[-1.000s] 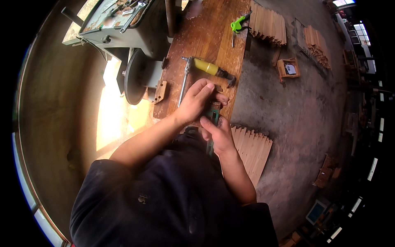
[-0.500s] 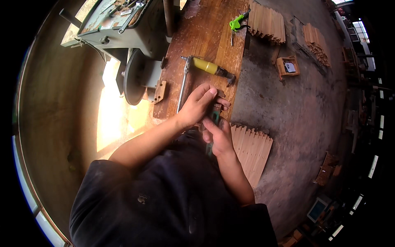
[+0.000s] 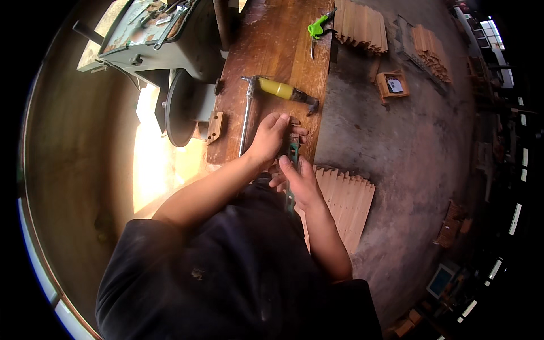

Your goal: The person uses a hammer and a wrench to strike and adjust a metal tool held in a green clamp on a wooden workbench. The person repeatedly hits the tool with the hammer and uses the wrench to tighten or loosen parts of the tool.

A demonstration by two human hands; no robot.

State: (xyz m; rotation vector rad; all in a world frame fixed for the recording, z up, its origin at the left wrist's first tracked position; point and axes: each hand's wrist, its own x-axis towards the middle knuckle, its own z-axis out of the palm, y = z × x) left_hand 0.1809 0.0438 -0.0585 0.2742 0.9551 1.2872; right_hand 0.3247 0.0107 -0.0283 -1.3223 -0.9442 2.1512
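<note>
A long, narrow green piece with slots along it (image 3: 293, 148) is held upright in front of my body, near the bench edge. My left hand (image 3: 270, 136) is closed around its upper end, fingertips showing on the far side. Lower down, my right hand (image 3: 300, 182) grips it with the thumb along its face and the fingers behind. My hands hide parts of the piece, so its exact kind is unclear. Beyond my left hand, a yellow air tool (image 3: 276, 88) with a dark end lies on the wooden bench (image 3: 272, 37). Beside it lies a long metal ratchet handle (image 3: 246, 116).
A green air blow gun (image 3: 317, 27) rests at the bench's far right. To the left stands a grey machine (image 3: 170, 56) with a round disc (image 3: 180, 110) and wrenches on top. Stacked wooden slats (image 3: 343, 207) and a wooden box (image 3: 392, 85) are on the floor at right.
The view has shifted slightly, moving the bench and tools left in the picture. My right thumb has lifted and straightened along the green piece, exposing more of it.
</note>
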